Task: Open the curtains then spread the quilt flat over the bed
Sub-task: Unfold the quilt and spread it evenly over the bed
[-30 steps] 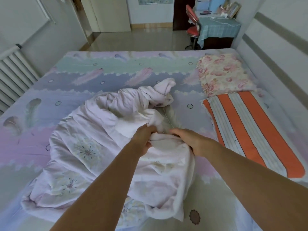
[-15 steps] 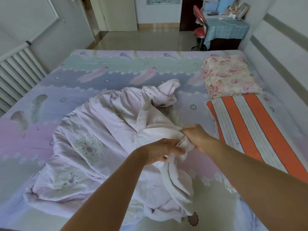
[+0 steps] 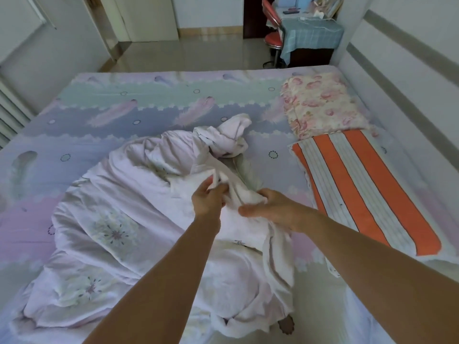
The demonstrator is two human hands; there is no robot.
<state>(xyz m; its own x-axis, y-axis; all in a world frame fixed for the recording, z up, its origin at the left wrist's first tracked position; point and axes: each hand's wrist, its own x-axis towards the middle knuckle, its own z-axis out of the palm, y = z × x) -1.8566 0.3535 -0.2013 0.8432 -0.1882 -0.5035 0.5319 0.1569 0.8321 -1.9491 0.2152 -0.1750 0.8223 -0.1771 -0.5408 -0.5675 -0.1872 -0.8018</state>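
We see the quilt [image 3: 119, 219] lying bunched in a heap on the middle of the bed [image 3: 104, 108], its far end twisted into a knot. Left hand [image 3: 207, 198]: fingers pinch a raised fold of the quilt. Right hand [image 3: 269, 209]: fingers curled loosely against the same ridge of cloth, thumb out; we cannot tell if it truly grips. Right of the heap lie a striped pillow [image 3: 367, 184] and, beyond it, a floral pillow [image 3: 323, 103].

My wide bed in a pastel feather-print sheet [image 3: 104, 105] carries a crumpled pale lilac quilt [image 3: 119, 219], a pink floral pillow [image 3: 320, 103] and an orange-striped pillow [image 3: 367, 184].
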